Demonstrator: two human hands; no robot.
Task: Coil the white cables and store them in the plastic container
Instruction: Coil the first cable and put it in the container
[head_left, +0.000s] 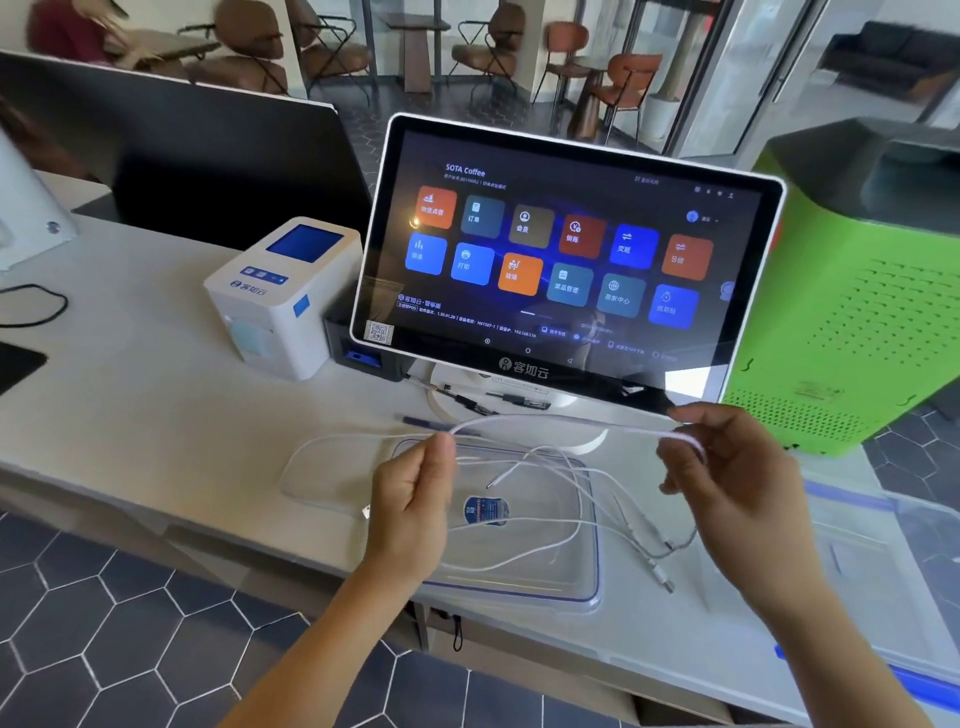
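Observation:
A white cable (545, 420) is stretched in the air between my two hands, just above the counter. My left hand (415, 499) pinches one part of it between thumb and fingers. My right hand (727, 467) holds the other part, where the cable loops over the fingers. Loose white cable strands (571, 493) hang down and lie tangled across a clear plastic lid (595, 571) with a blue sticker, which lies flat at the counter's front edge. A clear plastic container (883, 571) with blue trim stands to the right of my right hand.
A touchscreen terminal (566, 260) stands right behind my hands, with pens (467, 400) at its base. A white label printer (285, 296) is at the left, a green machine (857, 312) at the right. A black cable (36, 306) lies far left. The counter edge (208, 535) runs near me.

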